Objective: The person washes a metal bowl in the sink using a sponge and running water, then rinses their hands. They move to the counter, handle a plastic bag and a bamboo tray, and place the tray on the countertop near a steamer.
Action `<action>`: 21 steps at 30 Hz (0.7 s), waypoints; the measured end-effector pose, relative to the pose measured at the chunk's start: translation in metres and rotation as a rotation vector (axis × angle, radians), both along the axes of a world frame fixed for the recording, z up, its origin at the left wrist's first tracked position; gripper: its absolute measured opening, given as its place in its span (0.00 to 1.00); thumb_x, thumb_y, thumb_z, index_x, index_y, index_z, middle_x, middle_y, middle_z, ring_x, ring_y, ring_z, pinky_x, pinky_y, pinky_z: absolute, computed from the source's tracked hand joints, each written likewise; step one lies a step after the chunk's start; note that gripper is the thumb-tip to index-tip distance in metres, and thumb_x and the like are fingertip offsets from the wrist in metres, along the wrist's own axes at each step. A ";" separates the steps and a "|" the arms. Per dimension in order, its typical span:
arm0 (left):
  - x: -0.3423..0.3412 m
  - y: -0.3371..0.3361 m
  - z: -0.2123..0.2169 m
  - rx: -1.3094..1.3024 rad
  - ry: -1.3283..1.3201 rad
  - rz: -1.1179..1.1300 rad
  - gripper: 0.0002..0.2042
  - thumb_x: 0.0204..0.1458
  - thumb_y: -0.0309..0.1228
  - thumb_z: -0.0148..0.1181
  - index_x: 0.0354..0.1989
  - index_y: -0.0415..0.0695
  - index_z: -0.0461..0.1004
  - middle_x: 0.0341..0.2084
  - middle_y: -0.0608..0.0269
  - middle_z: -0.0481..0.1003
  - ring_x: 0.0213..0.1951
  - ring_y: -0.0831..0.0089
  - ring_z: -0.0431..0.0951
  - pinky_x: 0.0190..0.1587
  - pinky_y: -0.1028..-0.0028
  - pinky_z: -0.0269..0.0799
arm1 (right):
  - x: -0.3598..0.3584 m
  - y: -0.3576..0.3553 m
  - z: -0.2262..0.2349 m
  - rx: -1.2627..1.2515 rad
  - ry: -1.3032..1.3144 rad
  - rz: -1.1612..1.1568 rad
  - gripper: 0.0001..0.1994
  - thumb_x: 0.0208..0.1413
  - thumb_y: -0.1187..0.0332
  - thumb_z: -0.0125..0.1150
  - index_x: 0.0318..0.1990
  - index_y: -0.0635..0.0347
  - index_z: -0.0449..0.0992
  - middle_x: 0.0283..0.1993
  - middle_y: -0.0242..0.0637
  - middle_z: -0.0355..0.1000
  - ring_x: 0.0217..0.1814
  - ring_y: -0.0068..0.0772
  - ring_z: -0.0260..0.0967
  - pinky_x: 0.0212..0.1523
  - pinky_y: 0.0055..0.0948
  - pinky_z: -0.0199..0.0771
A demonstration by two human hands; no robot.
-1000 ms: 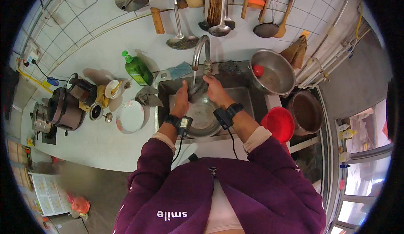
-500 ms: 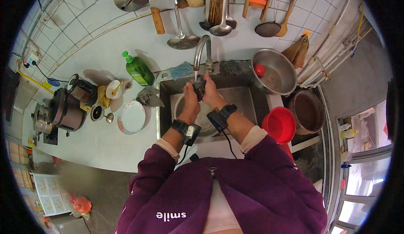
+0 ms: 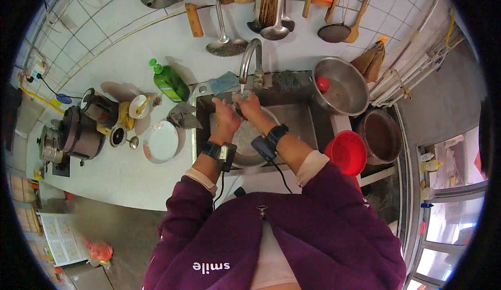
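Rinsing under the faucet (image 3: 249,55), I have my left hand (image 3: 225,115) and right hand (image 3: 250,106) cupped loosely together, gripping nothing I can make out, above the steel bowl (image 3: 250,152), which looks wet, slippery, best gripped by its rim.

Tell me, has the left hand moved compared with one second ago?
Yes. The left hand has gone up from the metal bowl in the sink toward the faucet, now beside the right hand.
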State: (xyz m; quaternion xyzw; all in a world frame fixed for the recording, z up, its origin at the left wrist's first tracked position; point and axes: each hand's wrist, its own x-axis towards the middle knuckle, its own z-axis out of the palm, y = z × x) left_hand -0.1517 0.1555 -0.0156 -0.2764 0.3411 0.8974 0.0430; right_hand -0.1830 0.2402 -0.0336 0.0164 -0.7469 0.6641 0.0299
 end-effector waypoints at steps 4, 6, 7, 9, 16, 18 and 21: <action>0.005 -0.003 -0.010 -0.061 -0.062 -0.099 0.35 0.53 0.60 0.28 0.64 0.49 0.41 0.60 0.58 0.51 0.58 0.59 0.56 0.59 0.58 0.49 | -0.004 -0.001 0.017 -0.181 -0.193 0.078 0.13 0.50 0.61 0.55 0.29 0.65 0.70 0.22 0.34 0.68 0.27 0.28 0.66 0.31 0.28 0.66; 0.003 0.001 -0.012 0.019 -0.017 -0.146 0.33 0.54 0.58 0.29 0.62 0.48 0.48 0.58 0.57 0.54 0.57 0.60 0.57 0.58 0.56 0.50 | -0.004 -0.001 0.022 -0.255 -0.106 0.072 0.16 0.51 0.58 0.53 0.28 0.65 0.69 0.20 0.34 0.67 0.24 0.28 0.65 0.30 0.30 0.65; 0.000 0.003 -0.012 0.076 0.025 -0.172 0.32 0.55 0.58 0.29 0.60 0.47 0.51 0.57 0.56 0.57 0.57 0.60 0.58 0.57 0.55 0.51 | -0.004 -0.002 0.022 -0.376 -0.226 0.074 0.19 0.54 0.57 0.52 0.21 0.65 0.69 0.18 0.34 0.65 0.21 0.28 0.62 0.22 0.30 0.62; -0.007 0.004 -0.011 0.153 0.111 -0.234 0.29 0.56 0.55 0.32 0.57 0.46 0.57 0.54 0.56 0.61 0.54 0.61 0.62 0.56 0.55 0.54 | -0.004 -0.001 0.017 -0.570 -0.322 0.113 0.19 0.54 0.55 0.52 0.22 0.64 0.69 0.19 0.33 0.64 0.21 0.29 0.62 0.24 0.31 0.63; -0.022 0.010 -0.009 -0.178 0.257 -0.313 0.14 0.55 0.37 0.45 0.45 0.42 0.66 0.38 0.62 0.71 0.38 0.65 0.72 0.41 0.63 0.68 | -0.018 0.026 -0.014 0.359 0.278 -0.013 0.29 0.53 0.38 0.37 0.34 0.57 0.72 0.37 0.37 0.70 0.43 0.37 0.65 0.44 0.37 0.61; -0.021 0.012 -0.005 -0.331 0.210 -0.309 0.12 0.55 0.35 0.46 0.41 0.40 0.67 0.34 0.62 0.72 0.34 0.66 0.73 0.37 0.65 0.70 | -0.014 0.033 -0.011 0.103 -0.033 0.046 0.31 0.53 0.37 0.36 0.41 0.56 0.71 0.40 0.39 0.70 0.49 0.39 0.62 0.48 0.37 0.60; -0.021 0.014 0.005 -0.459 0.157 -0.316 0.11 0.55 0.34 0.44 0.36 0.39 0.69 0.28 0.61 0.72 0.29 0.67 0.73 0.31 0.66 0.69 | -0.003 0.031 0.006 -0.187 -0.152 0.217 0.33 0.54 0.39 0.36 0.58 0.56 0.58 0.58 0.41 0.57 0.61 0.35 0.49 0.55 0.34 0.53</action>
